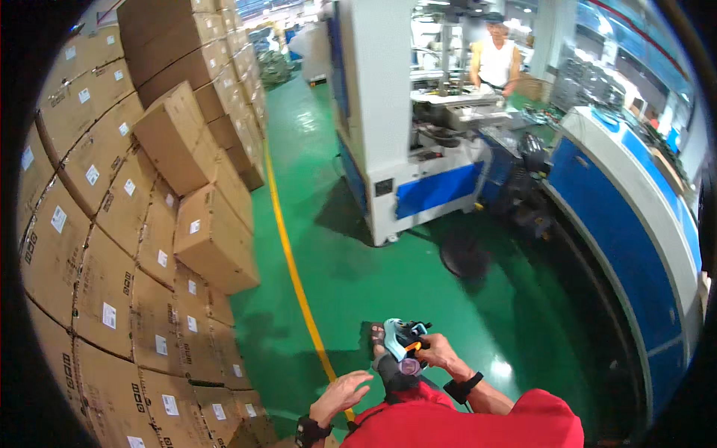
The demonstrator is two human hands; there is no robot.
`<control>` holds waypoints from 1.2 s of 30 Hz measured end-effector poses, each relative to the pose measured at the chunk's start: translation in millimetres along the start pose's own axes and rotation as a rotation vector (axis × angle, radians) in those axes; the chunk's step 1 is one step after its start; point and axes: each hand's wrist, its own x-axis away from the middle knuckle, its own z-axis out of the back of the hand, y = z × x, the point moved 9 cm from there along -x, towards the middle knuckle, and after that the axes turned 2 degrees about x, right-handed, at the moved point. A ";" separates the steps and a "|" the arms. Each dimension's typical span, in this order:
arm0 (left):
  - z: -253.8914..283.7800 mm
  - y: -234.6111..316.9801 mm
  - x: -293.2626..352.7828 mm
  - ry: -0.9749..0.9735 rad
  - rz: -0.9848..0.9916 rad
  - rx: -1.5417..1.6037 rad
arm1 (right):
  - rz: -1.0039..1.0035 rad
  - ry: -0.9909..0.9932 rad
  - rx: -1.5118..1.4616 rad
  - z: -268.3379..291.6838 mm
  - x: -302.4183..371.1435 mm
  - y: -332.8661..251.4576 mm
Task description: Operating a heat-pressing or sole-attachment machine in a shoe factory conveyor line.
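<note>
Factory hall, production and storage side by side. Left: stacked brown cartons (pixel 108 284) bearing white labels, piled high in rows. Center: a large white-and-blue machine (pixel 385 89) standing on a glossy green floor (pixel 336 276); a yellow line (pixel 290 257) marks off the carton side from the machine side. Right: a long blue-and-white housing (pixel 620 194). Background: a person (pixel 494 63) stands behind the machinery, beneath bright overhead lights (pixel 606 26).

- a yellow line (pixel 287 248) runs along the green floor (pixel 336 280)
- brown cardboard cartons (pixel 103 278) stand stacked at left
- white-and-blue machines (pixel 620 198) stand centre and right
- ceiling lights (pixel 606 25) shine
</note>
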 end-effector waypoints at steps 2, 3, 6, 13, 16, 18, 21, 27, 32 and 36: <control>33.5 -36.8 -39.9 0.023 0.062 0.000 | -0.026 -0.068 0.039 -2.4 -68.1 -14.2; 51.7 -51.9 -57.2 0.030 0.089 0.003 | -0.059 -0.059 0.027 -2.8 -99.6 -18.4; 104.2 -94.4 -84.7 0.015 0.244 -0.062 | 0.103 -0.029 0.003 2.3 -200.3 -71.3; 206.3 -190.5 -144.4 0.159 0.459 0.179 | 0.180 -0.073 0.026 11.1 -394.0 -239.1; 245.5 -254.6 -177.3 0.102 0.659 0.245 | 0.291 -0.079 0.017 -5.5 -486.5 -277.5; 264.0 -312.1 -196.8 0.094 0.656 0.332 | 0.383 -0.056 0.118 -23.3 -536.1 -299.2; 324.4 -397.5 -233.0 0.182 0.662 0.378 | 0.209 -0.052 0.169 -50.0 -613.5 -320.2; 524.6 -477.2 -376.5 0.120 0.600 0.069 | 0.157 -0.019 0.078 -34.7 -742.5 -401.1; 655.2 -535.5 -497.9 0.132 0.342 -0.036 | 0.154 0.086 0.106 -52.7 -859.7 -475.5; 716.3 -589.3 -597.0 0.055 0.340 -0.083 | 0.126 0.041 0.014 -67.5 -975.6 -513.0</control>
